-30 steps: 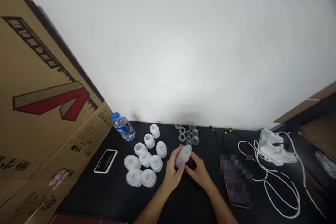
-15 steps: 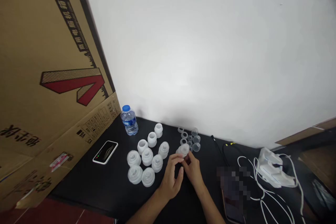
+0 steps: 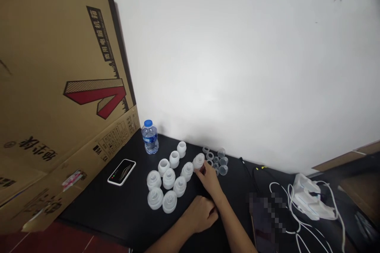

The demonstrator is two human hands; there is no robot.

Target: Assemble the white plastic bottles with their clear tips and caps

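Note:
My right hand point(image 3: 208, 178) pinches a small white plastic container with a translucent stepped top point(image 3: 198, 161), upright at the right of the group. My left hand point(image 3: 200, 214) is curled closed on the black table beside my right forearm, its fingertips partly hidden; nothing shows in it. Several like pieces with translucent tops point(image 3: 169, 178) stand to the left of my hands. Behind them are three open white containers point(image 3: 174, 159). Translucent rings point(image 3: 210, 155) and small clear cups point(image 3: 223, 170) lie just beyond my right hand.
A water bottle point(image 3: 150, 137) and a white-edged device point(image 3: 121, 172) stand left, by a large cardboard box point(image 3: 53, 67). On the right lie a phone point(image 3: 264, 229), white cables point(image 3: 292, 205) and a white plastic device point(image 3: 308, 197). A white wall rises behind the table.
My right hand has moved the container left, to the end of the row of topped pieces. My left hand has let go of it, drawn back and curled. The view has turned slightly left.

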